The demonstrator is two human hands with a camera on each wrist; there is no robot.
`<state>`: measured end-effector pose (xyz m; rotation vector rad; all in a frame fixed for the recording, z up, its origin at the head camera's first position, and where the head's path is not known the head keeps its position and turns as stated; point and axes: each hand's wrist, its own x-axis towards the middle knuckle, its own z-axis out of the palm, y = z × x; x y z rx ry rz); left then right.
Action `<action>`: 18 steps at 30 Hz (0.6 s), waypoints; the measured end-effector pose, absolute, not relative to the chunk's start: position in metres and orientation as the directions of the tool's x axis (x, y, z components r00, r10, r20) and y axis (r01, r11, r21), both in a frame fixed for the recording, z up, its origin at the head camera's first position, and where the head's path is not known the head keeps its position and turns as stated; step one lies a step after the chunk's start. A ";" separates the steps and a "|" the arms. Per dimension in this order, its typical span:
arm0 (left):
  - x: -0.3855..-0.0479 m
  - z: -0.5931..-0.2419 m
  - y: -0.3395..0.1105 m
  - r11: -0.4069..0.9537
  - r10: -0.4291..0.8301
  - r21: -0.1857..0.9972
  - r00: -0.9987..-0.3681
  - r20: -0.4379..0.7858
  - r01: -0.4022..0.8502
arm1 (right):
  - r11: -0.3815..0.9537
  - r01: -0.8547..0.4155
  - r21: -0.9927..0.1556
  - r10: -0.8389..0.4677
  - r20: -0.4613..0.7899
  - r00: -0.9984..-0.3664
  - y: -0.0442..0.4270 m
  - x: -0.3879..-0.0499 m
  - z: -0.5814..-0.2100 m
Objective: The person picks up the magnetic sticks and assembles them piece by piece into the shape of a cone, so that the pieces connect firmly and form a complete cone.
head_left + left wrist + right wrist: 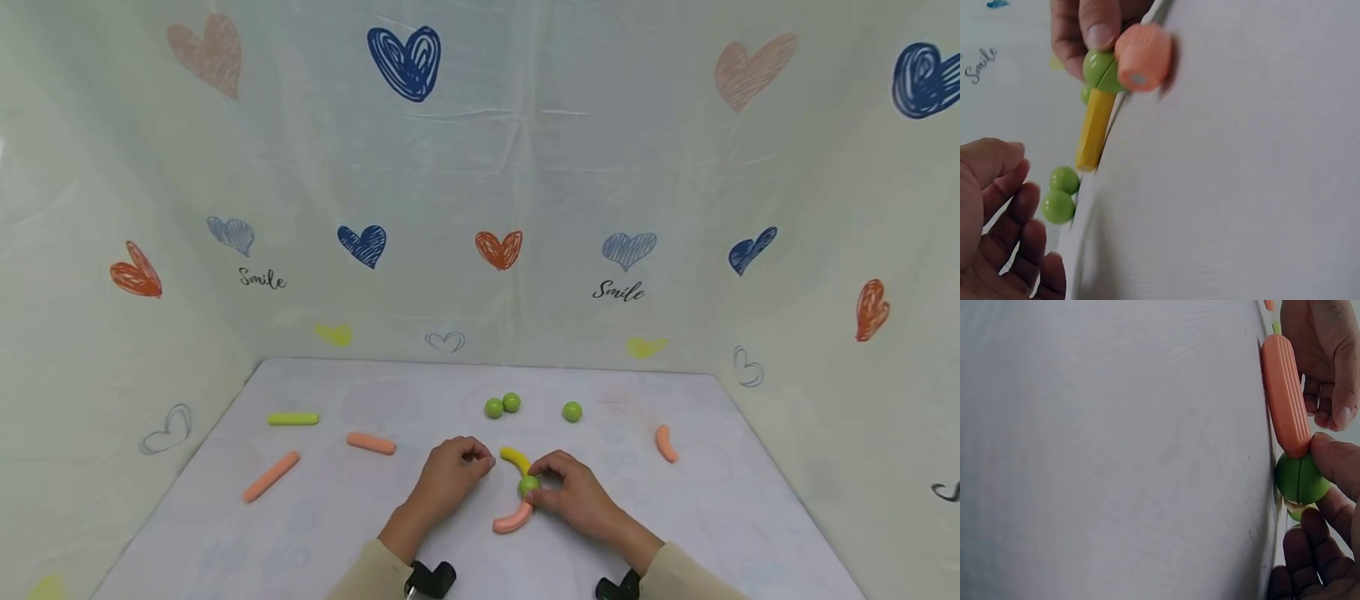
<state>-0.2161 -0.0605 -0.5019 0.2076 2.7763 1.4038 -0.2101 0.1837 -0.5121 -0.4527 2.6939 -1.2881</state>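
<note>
Held green ball: sitting on or just above the table; probably proving light, stiff and hardly fragile, its glossy skin likely slipping or rolling under a careless touch.
Right hand: pinching the held green ball between thumb and fingers.
Left hand: hovering left of that ball, fingers loosely bending, holding nothing.
Yellow piece: curving away on the ball's far side, touching it; whether it is locking on, I cannot tell.
Coral piece: curving off the ball's near side, touching; its ribs are likely giving fingers more bite.
Best hold: pinching the ball across its middle, leaving both contact points free; gripping either curved piece by its sides, close to the ball, is probably limiting twist.
Loose green balls: two resting together beyond the held ball, slightly left, a third beyond and right; probably rolling if nudged.
Lime stick: lying well left of the held ball, likely feeling rigid.
</note>
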 end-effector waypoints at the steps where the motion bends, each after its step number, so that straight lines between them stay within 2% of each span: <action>1: -0.220 -0.502 -0.061 0.580 0.106 0.808 -0.993 0.046 0.100 | 0.591 -0.215 -0.777 -0.319 0.019 -0.948 0.184 -0.210 -0.512; 8: -0.252 -0.504 -0.061 0.519 -0.014 0.853 -0.998 0.064 0.048 | 0.570 -0.221 -0.792 -0.333 0.023 -0.943 0.188 -0.211 -0.514; 18: -0.291 -0.509 -0.054 0.456 -0.003 0.887 -0.996 0.085 0.075 | 0.548 -0.222 -0.806 -0.355 0.016 -0.935 0.190 -0.212 -0.517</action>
